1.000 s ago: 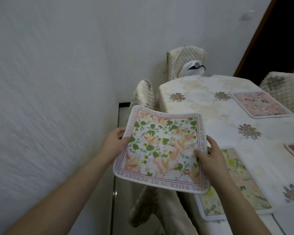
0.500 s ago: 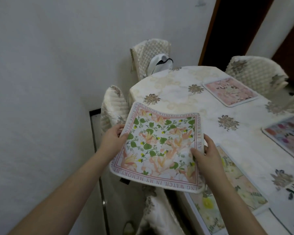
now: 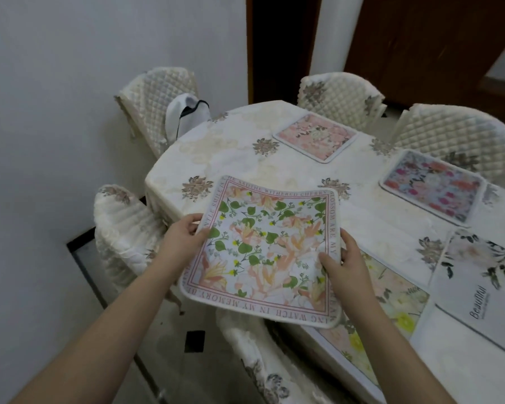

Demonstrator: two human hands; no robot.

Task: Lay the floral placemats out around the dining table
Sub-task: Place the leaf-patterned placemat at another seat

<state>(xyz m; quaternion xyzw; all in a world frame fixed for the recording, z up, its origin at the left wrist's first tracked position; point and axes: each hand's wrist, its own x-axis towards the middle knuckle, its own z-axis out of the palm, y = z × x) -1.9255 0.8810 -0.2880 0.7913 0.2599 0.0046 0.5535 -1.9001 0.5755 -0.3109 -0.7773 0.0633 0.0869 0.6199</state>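
I hold a square floral placemat [image 3: 263, 246] with green leaves, peach flowers and a lettered pink border, raised over the near left edge of the dining table [image 3: 245, 158]. My left hand [image 3: 184, 237] grips its left edge and my right hand [image 3: 341, 263] grips its right edge. Several mats lie on the cream tablecloth: a pink one [image 3: 317, 137] at the far side, a multicoloured one [image 3: 433, 185] at the right, a yellow-flowered one [image 3: 391, 304] partly under the held mat, and a white one with dark leaves [image 3: 484, 287] at the near right.
Quilted cream chairs ring the table: one at the far left [image 3: 155, 94] with a white bag [image 3: 187, 112] on it, two at the back right [image 3: 338, 94], one at the left [image 3: 120, 228]. A white wall is on the left and a dark doorway [image 3: 283, 45] behind.
The view has swung right, bringing more of the table and mats into sight. The held placemat has moved over the table's edge, still gripped by both hands.
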